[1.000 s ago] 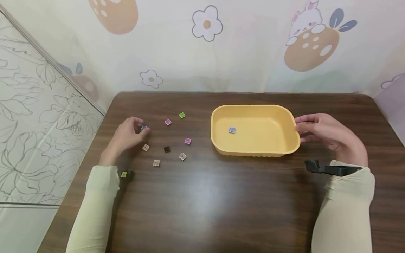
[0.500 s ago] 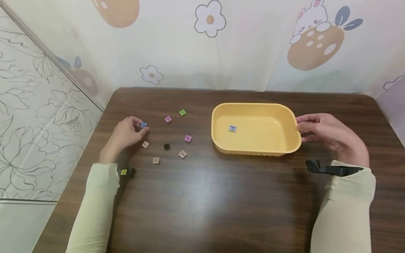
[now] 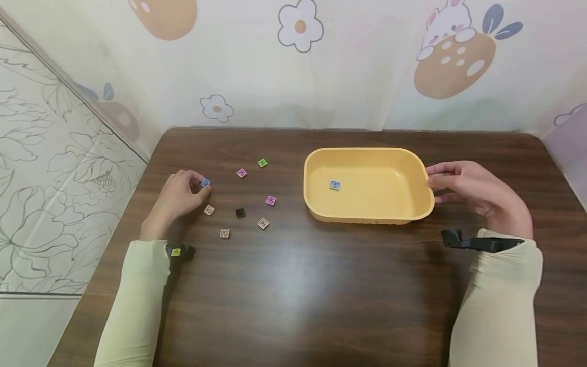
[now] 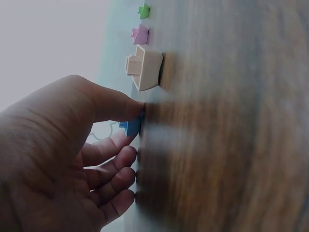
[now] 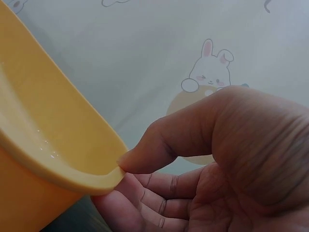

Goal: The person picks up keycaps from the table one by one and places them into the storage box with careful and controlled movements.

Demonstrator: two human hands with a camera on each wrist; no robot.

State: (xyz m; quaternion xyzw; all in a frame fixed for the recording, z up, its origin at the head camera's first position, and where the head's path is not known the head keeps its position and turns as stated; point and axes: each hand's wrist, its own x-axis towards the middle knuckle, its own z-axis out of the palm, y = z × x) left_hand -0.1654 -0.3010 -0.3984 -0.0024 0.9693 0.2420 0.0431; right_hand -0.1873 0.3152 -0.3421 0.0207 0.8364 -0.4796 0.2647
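A small blue piece (image 3: 205, 182) sits at the fingertips of the left hand (image 3: 176, 198), pinched between thumb and index finger at the tabletop; whether it touches the wood is hard to tell. A beige piece (image 3: 209, 210) lies just beside that hand, towards the person. Farther right are a pink piece (image 3: 241, 173), a green piece (image 3: 262, 162), a black piece (image 3: 240, 213), a magenta piece (image 3: 271, 201) and two more beige ones, all apart from one another. Well to the right stands a yellow tub (image 3: 376, 199) with a pale blue piece (image 3: 335, 185) inside; the right hand (image 3: 477, 191) grips its right-hand rim, thumb over the edge and fingers outside. The table (image 3: 284, 295) is dark brown with wood grain. Behind it rises a pale wall (image 3: 362, 61) printed with flowers, orange fruit and a rabbit; at left is a white panel (image 3: 32, 153) of line-drawn blooms.
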